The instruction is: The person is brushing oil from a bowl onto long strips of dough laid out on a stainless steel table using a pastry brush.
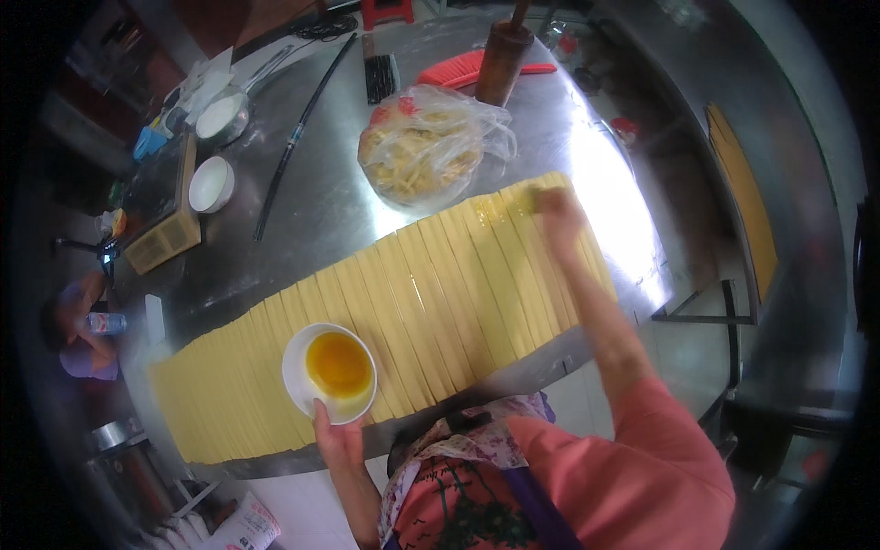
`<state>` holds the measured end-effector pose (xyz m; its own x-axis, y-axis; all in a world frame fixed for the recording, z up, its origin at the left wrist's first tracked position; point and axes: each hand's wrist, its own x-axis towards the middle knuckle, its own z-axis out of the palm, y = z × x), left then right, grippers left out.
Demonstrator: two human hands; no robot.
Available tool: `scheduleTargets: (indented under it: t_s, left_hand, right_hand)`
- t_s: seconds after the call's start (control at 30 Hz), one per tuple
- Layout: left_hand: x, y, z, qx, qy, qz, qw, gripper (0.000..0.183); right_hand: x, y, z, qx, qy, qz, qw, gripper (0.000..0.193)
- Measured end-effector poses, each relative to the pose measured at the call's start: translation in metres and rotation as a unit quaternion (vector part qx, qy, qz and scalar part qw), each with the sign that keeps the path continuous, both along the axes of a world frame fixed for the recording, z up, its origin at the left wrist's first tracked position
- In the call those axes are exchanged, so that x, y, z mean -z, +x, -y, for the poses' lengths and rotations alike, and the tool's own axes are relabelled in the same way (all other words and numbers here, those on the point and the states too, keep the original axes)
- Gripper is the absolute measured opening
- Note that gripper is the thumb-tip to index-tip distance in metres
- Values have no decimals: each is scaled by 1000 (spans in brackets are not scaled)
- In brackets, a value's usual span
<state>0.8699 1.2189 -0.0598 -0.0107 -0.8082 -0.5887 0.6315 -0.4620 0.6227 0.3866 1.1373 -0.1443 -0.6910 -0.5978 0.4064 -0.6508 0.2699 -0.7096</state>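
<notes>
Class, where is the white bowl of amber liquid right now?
In the head view, the white bowl is left of centre, held in the left hand over the pale yellow strips.

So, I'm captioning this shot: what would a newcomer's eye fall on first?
Probably the broad spread of pale yellow strips, laid side by side along the near part of the metal table. Next, the white bowl of orange-yellow liquid, held over the strips in the left grip, and the blurred right grip near their right end. Beyond the strips sits a clear plastic bag of yellowish pieces.
</notes>
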Motion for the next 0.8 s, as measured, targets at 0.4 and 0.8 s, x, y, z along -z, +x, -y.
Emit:
scheduleTargets:
  t_s: [0.4, 0.8]
  left_hand:
    - [-33, 151, 27, 1, -51, 53, 997, 52]
    - [-30, 169, 15, -23, -35, 14, 999, 52]
  right_hand:
    - [-2, 438, -4, -396, 142, 178, 890, 16]
    - [-29, -16, -131, 162, 27, 46, 985, 17]
